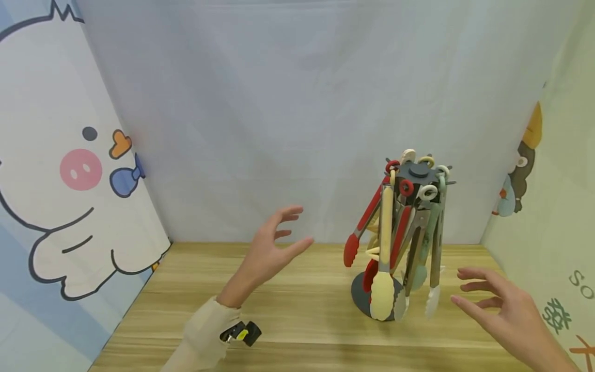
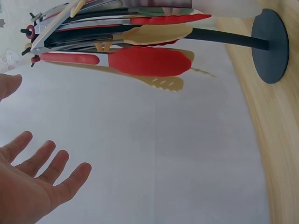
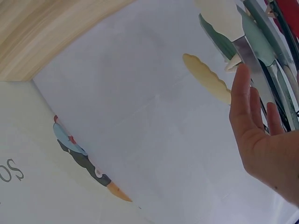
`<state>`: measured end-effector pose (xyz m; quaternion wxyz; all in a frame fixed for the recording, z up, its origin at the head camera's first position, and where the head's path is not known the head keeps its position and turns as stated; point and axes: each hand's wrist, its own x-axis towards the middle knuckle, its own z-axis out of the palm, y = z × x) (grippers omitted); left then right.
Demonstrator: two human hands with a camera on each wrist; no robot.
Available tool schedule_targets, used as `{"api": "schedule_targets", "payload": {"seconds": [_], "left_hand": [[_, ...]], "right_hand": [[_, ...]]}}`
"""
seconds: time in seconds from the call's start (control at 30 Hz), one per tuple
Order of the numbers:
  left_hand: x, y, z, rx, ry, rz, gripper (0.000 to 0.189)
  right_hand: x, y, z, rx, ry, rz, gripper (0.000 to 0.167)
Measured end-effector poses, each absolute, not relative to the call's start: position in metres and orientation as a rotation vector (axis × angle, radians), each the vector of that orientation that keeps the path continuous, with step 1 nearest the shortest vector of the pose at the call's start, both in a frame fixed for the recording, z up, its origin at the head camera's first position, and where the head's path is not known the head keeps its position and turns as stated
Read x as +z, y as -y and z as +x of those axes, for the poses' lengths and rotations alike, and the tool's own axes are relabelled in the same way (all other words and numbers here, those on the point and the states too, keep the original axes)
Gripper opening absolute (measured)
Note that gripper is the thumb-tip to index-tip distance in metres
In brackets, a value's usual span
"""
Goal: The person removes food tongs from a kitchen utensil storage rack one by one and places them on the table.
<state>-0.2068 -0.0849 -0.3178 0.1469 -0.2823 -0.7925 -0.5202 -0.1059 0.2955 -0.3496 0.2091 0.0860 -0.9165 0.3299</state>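
Observation:
A dark rotating-style rack (image 1: 420, 170) stands on the right half of the table, hung all round with kitchen tongs. Among them are red tongs (image 1: 351, 250), cream tongs (image 1: 382, 294), pale green tongs (image 1: 420, 276) and white-tipped tongs (image 1: 433, 301). A slotted beige utensil (image 2: 168, 83) hangs behind in the left wrist view. My left hand (image 1: 271, 250) is in the air left of the rack, fingers spread and holding nothing. To the right of the rack, my right hand (image 1: 499, 307) hovers with relaxed, empty fingers.
The rack's round dark base (image 2: 271, 46) rests on the wooden table (image 1: 297, 310). A pale cloth backdrop (image 1: 279, 103) closes off the back. Printed cartoon panels stand at both sides, with a white duck figure (image 1: 46, 129) on the left one.

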Motion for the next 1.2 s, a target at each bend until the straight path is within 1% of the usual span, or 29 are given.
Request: {"api": "schedule_targets", "payload": {"seconds": [0.57, 1.2], "left_hand": [[-0.28, 0.058, -0.21, -1.46, 2.2, -0.955, 0.054], [-0.237, 0.024, -0.212, -1.372, 2.081, -1.115, 0.048]], "right_hand": [[-0.336, -0.287, -0.111, 0.934, 2.417, 0.408, 0.044], [-0.324, -0.277, -0.119, 0.937, 2.456, 0.403, 0.039]]}}
